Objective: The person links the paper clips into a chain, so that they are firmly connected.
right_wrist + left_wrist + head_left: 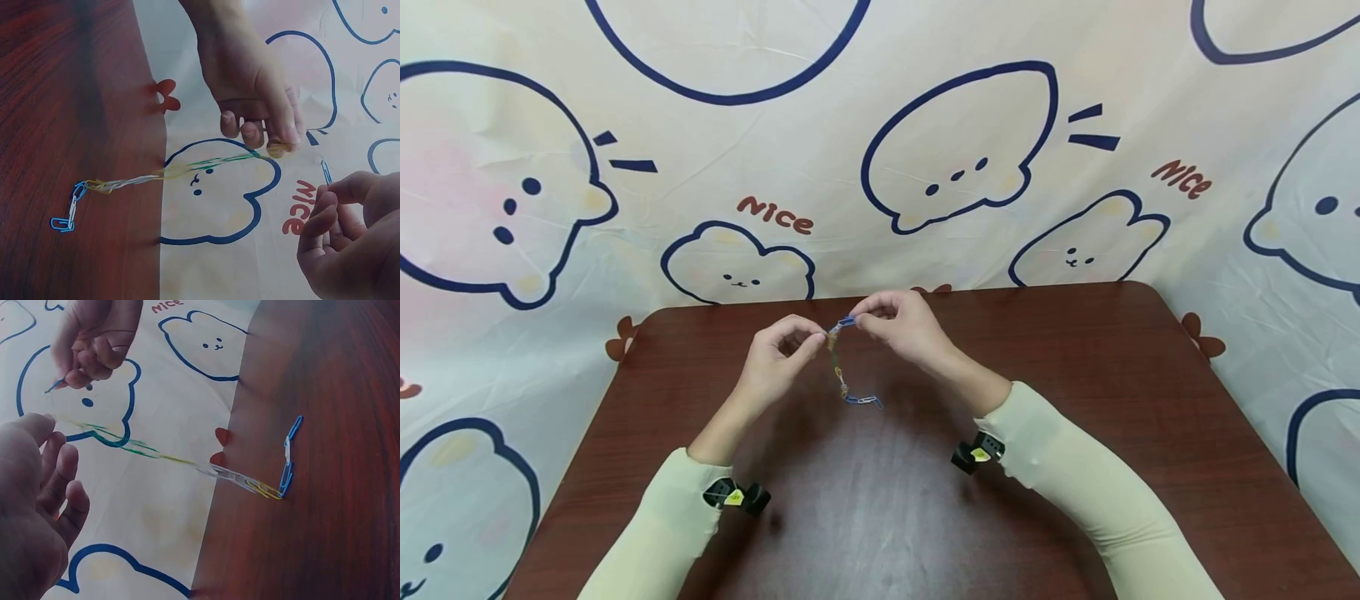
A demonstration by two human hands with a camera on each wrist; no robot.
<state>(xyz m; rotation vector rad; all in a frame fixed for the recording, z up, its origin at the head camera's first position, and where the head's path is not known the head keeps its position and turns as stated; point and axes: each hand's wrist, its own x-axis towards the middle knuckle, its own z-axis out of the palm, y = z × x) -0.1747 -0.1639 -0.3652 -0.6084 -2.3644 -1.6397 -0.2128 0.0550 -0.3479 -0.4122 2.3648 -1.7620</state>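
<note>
A chain of coloured paper clips hangs between the hands, over the far part of the table. My left hand pinches it near its upper end, at a yellow paper clip. Just to the right and slightly higher, my right hand holds a blue paper clip between thumb and forefinger. Below the left fingertips run green, yellow and silvery clips, blurred in the left wrist view. The chain's lower end bends sideways along the tabletop, with a white clip between blue ones.
The dark reddish-brown wooden table reaches to a pale cloth backdrop printed with cartoon bears. The cloth stands along its back and both sides. Black wrist cameras are strapped over both pale sleeves.
</note>
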